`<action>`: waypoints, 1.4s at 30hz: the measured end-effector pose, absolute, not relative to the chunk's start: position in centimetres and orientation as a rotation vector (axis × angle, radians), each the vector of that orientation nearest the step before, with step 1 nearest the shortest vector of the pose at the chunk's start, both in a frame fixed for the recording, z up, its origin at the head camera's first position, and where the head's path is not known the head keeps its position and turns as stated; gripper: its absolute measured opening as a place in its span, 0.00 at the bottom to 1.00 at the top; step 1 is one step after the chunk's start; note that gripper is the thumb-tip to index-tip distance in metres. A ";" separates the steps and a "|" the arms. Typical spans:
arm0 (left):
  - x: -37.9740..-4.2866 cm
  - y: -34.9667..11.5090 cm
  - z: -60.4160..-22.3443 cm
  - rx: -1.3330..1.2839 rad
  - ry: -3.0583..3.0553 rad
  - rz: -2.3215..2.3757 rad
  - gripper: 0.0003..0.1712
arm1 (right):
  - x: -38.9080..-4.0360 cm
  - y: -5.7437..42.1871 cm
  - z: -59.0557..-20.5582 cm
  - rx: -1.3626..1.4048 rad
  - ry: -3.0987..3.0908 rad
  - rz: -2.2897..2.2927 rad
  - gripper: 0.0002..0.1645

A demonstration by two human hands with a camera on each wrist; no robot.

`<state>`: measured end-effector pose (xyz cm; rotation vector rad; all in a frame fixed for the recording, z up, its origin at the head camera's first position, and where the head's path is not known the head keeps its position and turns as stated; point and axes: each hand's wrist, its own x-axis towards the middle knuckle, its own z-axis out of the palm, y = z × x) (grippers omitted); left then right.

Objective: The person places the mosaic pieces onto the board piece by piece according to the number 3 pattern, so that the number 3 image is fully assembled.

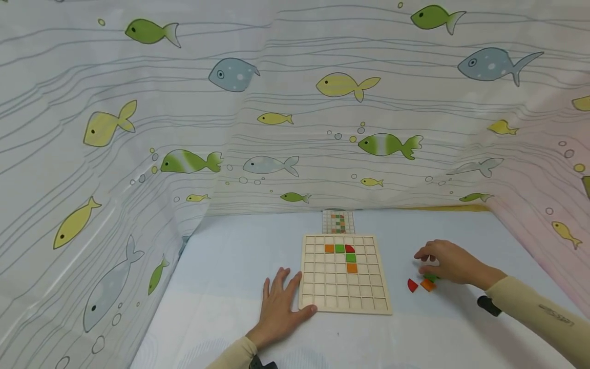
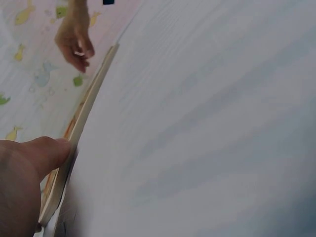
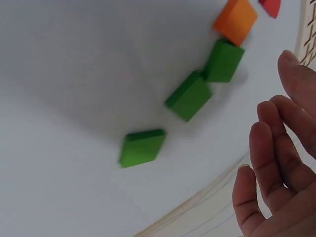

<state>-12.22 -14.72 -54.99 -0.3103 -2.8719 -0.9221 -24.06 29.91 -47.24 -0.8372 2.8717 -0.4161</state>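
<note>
A wooden grid board [image 1: 324, 289] lies on the table. In its cells sit an orange square tile [image 1: 329, 248], a green one [image 1: 339, 248], a red quarter-round tile [image 1: 350, 249], then another green and another orange below. My left hand [image 1: 278, 312] spreads its fingers along the board's left side, its thumb touching the near edge. My right hand [image 1: 444, 262] hovers over loose tiles, fingers loosely bent, nothing visible between them. Beneath it, several green tiles [image 3: 189, 96] lie near an orange tile [image 3: 236, 20] and a red quarter-round piece [image 1: 412, 285].
Behind the board lies a small card [image 1: 327, 223] printed with a coloured grid pattern. Fish-patterned sheets [image 1: 299, 143] hang as walls at the back and both sides of the pale table [image 1: 221, 256].
</note>
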 end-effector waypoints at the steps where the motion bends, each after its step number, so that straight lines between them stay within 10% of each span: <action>1: -12.2 -14.7 -55.0 -0.311 -2.870 -0.920 0.51 | -23.9 30.4 -47.3 -0.838 2.880 -0.418 0.22; 42: -12.3 -14.8 -55.1 -0.315 -2.855 -0.928 0.50 | -22.2 34.7 -50.3 -0.838 3.010 -0.422 0.17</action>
